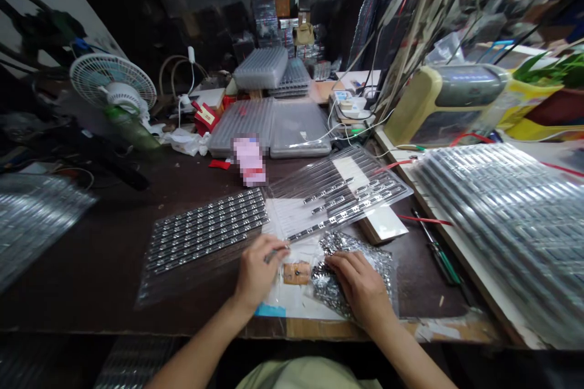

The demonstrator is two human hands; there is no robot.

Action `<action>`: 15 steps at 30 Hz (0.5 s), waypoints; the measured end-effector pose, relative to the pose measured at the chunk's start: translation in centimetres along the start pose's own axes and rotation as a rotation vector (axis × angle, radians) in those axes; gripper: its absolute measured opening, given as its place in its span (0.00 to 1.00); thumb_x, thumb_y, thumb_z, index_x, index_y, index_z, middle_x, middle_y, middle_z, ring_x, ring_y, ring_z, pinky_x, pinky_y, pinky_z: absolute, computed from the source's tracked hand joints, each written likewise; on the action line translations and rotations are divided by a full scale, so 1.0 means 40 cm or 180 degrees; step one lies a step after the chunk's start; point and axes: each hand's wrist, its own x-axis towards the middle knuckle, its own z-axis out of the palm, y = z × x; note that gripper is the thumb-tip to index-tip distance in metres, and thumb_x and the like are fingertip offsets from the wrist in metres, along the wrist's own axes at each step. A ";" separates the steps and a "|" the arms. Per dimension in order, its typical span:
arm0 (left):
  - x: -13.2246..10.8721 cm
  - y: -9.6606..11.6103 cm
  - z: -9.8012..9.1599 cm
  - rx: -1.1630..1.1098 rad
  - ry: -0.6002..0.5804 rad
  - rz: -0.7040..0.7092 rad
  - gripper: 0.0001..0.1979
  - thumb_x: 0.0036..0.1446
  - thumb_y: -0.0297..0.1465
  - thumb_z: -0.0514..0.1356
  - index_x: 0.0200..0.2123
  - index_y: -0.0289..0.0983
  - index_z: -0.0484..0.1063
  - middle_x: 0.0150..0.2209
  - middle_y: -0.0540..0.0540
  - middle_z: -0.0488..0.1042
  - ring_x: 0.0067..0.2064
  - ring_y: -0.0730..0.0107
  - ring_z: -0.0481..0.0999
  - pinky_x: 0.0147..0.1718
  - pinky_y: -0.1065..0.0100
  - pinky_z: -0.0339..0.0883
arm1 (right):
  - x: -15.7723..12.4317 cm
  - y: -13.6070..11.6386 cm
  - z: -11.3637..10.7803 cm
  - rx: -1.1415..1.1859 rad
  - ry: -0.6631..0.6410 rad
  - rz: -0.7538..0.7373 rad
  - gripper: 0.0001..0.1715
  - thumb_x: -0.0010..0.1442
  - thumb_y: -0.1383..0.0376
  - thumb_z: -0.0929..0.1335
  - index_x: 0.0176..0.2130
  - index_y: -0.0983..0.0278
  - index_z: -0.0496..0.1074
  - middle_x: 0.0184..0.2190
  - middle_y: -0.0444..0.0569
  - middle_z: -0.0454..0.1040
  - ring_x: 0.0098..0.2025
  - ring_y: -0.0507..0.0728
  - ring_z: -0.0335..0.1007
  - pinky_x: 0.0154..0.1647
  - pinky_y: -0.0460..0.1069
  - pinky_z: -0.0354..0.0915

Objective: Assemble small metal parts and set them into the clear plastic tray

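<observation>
Snugly, the left hand [258, 270] pinches a thin tool [274, 253]; the open right hand [358, 282] rests on bagged parts [342, 244].

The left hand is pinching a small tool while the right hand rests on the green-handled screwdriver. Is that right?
Not quite. The head view shows the right hand resting on a clear bag of silvery parts, not on the green-handled screwdriver, which lies apart from it, further right. The left hand is pinching the small tool, as you said.
</observation>
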 end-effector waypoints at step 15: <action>-0.005 -0.139 -0.129 0.1942 0.0554 0.0078 0.06 0.56 0.31 0.59 0.35 0.42 0.77 0.38 0.45 0.75 0.41 0.58 0.71 0.45 0.56 0.57 | 0.021 -0.093 0.092 -0.0093 -0.0208 0.0302 0.06 0.61 0.62 0.68 0.36 0.54 0.77 0.35 0.43 0.76 0.37 0.54 0.64 0.38 0.52 0.53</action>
